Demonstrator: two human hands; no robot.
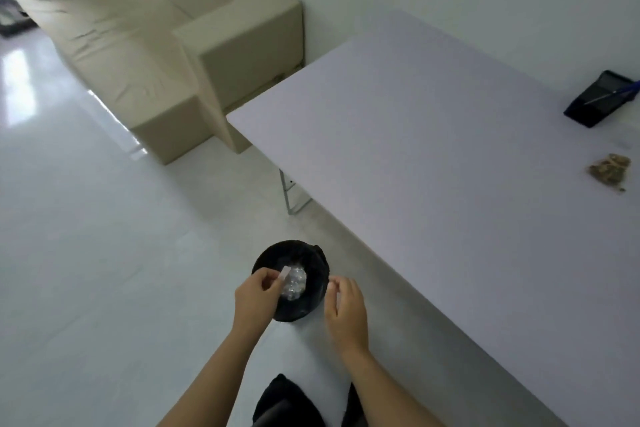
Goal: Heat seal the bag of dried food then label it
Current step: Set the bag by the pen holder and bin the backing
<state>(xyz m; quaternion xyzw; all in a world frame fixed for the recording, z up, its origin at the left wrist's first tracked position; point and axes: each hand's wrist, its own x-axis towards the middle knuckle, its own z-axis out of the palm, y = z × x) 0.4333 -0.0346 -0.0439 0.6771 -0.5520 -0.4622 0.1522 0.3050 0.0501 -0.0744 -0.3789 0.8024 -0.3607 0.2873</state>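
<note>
A clear bag of brown dried food [610,168] lies on the white table [433,156] at the far right. Beyond it sits a black heat sealer [601,99] with a blue pen [623,89] across it. Both hands hover over a black-lined waste bin [313,302] on the floor, left of the table. My left hand [254,295] pinches a small white paper strip [284,276] above the bin. My right hand [346,310] is at the bin's right rim, fingers loosely curled and apart, holding nothing I can see. Crumpled clear plastic [294,282] lies inside the bin.
A beige sofa [156,45] stands at the back left on the glossy white floor. A metal table leg [289,191] shows under the table's near-left edge. My dark-clothed legs [287,406] are at the bottom.
</note>
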